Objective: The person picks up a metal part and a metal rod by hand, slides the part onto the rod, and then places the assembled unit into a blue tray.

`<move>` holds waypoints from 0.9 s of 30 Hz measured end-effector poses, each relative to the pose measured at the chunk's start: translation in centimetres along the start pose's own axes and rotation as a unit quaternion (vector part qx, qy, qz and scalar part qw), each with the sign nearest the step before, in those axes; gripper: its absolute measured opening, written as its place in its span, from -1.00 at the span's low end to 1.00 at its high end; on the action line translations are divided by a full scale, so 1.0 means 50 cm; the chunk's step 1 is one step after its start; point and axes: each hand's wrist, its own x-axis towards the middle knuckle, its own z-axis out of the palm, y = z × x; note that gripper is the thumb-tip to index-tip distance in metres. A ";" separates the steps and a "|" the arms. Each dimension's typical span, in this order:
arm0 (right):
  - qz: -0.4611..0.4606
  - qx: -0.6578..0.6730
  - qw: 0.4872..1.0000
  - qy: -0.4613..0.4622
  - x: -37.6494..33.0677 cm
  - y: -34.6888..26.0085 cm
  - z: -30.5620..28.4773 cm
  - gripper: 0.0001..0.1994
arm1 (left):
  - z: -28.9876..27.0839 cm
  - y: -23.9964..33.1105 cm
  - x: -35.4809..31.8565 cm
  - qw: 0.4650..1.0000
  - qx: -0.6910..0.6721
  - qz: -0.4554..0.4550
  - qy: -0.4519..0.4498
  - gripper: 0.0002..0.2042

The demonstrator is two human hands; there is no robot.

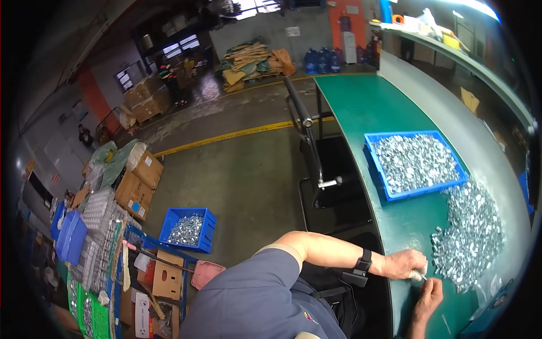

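Over the green tabletop, my left hand is closed, its fingertips meeting beside a heap of small silvery metal parts. White wrapping covers one of its fingers, and a black band with a box is strapped to that wrist. Just nearer, my right hand is closed in a pinch, almost touching the left. A small, thin, pale thing shows between the two hands, too small to name. Something red peeks out by the right fingers. Beyond the heap stands a blue tray full of the same parts.
A black chair stands against the table's left edge. On the floor sits a blue crate of metal parts. Cardboard boxes and racks crowd the left. A shelf runs above the table's right side. Another person stands far back.
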 end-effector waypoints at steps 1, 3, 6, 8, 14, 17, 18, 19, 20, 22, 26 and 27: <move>0.031 -0.010 0.999 0.014 0.000 -0.012 -0.003 -0.76 | 0.000 -0.007 0.007 1.000 -0.003 0.022 -0.012 -0.80; 0.039 -0.042 0.998 0.039 0.007 -0.047 -0.004 -0.75 | -0.017 -0.022 0.021 0.997 0.053 0.048 0.005 -0.83; 0.082 0.008 0.995 0.057 0.042 -0.049 0.012 -0.77 | -0.102 -0.020 0.034 0.993 0.112 -0.003 0.025 -0.85; 0.075 0.028 0.994 0.070 0.042 -0.049 0.008 -0.78 | -0.150 -0.011 0.060 0.987 0.159 -0.032 0.017 -0.88; 0.103 0.080 0.987 0.092 0.025 -0.043 -0.005 -0.79 | -0.335 -0.117 0.183 0.886 0.453 0.038 0.094 -0.76; 0.101 0.114 0.986 0.069 0.023 -0.049 -0.006 -0.79 | -0.286 -0.112 0.218 0.898 0.436 0.044 0.043 -0.70; 0.101 0.113 0.986 0.071 0.021 -0.051 -0.003 -0.79 | -0.244 -0.129 0.216 0.925 0.375 0.052 -0.005 -0.67; 0.102 0.114 0.986 0.069 0.023 -0.048 0.000 -0.79 | -0.209 -0.151 0.210 0.937 0.338 0.035 -0.077 -0.64; 0.107 0.111 0.986 0.071 0.021 -0.044 -0.003 -0.79 | -0.161 -0.146 0.211 0.931 0.347 0.014 -0.111 -0.65; 0.112 0.115 0.984 0.073 0.020 -0.042 -0.004 -0.79 | -0.111 -0.138 0.217 0.930 0.341 -0.021 -0.136 -0.72; 0.116 0.116 0.984 0.063 0.019 -0.051 0.001 -0.79 | -0.111 -0.175 0.219 0.913 0.372 -0.025 -0.165 -0.74; 0.115 0.115 0.985 0.062 0.018 -0.052 0.001 -0.79 | -0.115 -0.175 0.217 0.914 0.374 -0.017 -0.157 -0.74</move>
